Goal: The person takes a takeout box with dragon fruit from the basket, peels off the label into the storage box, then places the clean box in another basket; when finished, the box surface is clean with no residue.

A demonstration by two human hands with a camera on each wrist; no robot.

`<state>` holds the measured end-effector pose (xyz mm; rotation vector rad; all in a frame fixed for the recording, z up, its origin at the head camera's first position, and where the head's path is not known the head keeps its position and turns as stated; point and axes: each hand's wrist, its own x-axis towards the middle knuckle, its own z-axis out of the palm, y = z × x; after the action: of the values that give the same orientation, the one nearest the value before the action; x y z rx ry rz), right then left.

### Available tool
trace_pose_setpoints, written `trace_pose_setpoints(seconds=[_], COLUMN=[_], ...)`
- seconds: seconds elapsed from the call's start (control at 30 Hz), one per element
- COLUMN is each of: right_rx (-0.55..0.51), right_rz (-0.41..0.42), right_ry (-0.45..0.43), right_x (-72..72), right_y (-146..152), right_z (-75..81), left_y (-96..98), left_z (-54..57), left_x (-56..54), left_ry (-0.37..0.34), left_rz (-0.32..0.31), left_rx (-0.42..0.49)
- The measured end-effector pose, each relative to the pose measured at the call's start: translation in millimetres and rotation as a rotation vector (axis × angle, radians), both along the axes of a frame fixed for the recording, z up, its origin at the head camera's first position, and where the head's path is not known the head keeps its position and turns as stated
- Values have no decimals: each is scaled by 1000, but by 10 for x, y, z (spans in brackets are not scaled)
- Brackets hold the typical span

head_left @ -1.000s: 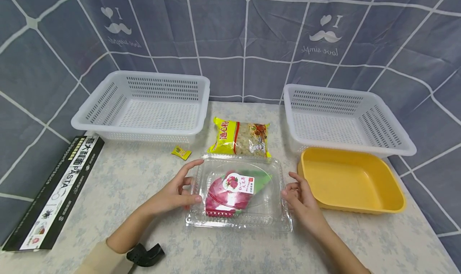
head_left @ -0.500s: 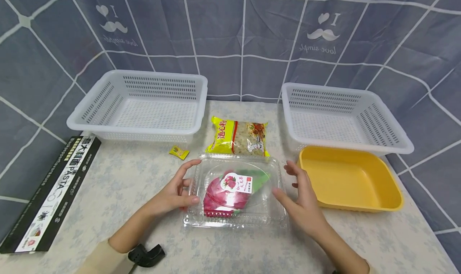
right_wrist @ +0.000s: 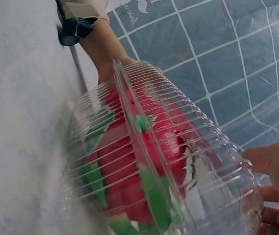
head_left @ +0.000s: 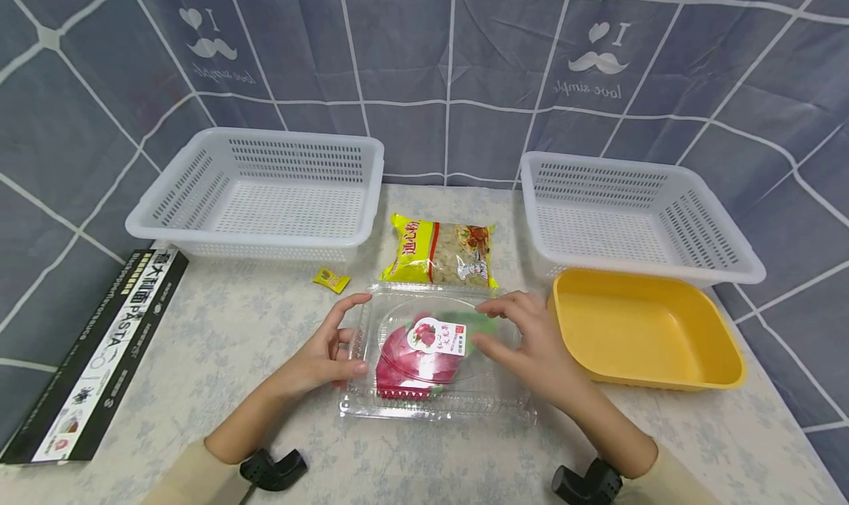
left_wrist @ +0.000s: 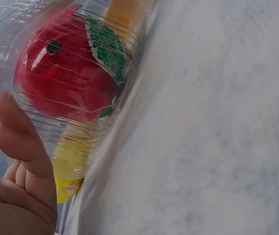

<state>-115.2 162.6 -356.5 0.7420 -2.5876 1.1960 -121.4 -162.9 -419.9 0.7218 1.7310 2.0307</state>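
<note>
A clear plastic clamshell box (head_left: pixel 494 387) lies on the table in front of me. A red and green dragon fruit (head_left: pixel 404 365) shows inside it, beneath a white label (head_left: pixel 451 339) on the lid. My left hand (head_left: pixel 325 357) grips the box's left edge, thumb toward the near side and forefinger at the far corner. In the left wrist view its thumb (left_wrist: pixel 21 132) lies against the ribbed plastic. Over the right part of the lid is my right hand (head_left: pixel 530 343), fingers loosely bent; whether its fingertips touch the lid I cannot tell.
Behind the box lies a yellow pasta bag (head_left: pixel 438 251), with a small yellow wrapped candy (head_left: pixel 332 279) to its left. White baskets stand back left (head_left: pixel 252 236) and back right (head_left: pixel 637 265). A yellow tub (head_left: pixel 650 335) is at right, a black pasta box (head_left: pixel 99 357) at left.
My right hand has left the box's right edge and moved left, over the lid. The left hand keeps its grip, and the box stays in place.
</note>
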Motion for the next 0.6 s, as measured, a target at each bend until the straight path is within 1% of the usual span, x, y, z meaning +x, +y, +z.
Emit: trace_pose_setpoints(seconds=[0.2, 0.27, 0.37, 0.47, 0.6], right_rx=[116, 137, 159, 178, 202], right_rz=[45, 59, 75, 69, 54], right_ry=[-64, -64, -38, -41, -70], right_x=[-51, -70, -101, -117, -119], right_y=[-123, -166, -224, -260, -278], right_z=[66, 80, 94, 112, 123], left_y=[-19, -24, -24, -15, -3], left_z=[-1, 0, 1, -2, -8], left_x=[13, 16, 18, 11, -1], left_ry=[-7, -4, 2, 8, -1], left_rz=[5, 5, 6, 5, -1], left_rx=[1, 6, 12, 16, 18])
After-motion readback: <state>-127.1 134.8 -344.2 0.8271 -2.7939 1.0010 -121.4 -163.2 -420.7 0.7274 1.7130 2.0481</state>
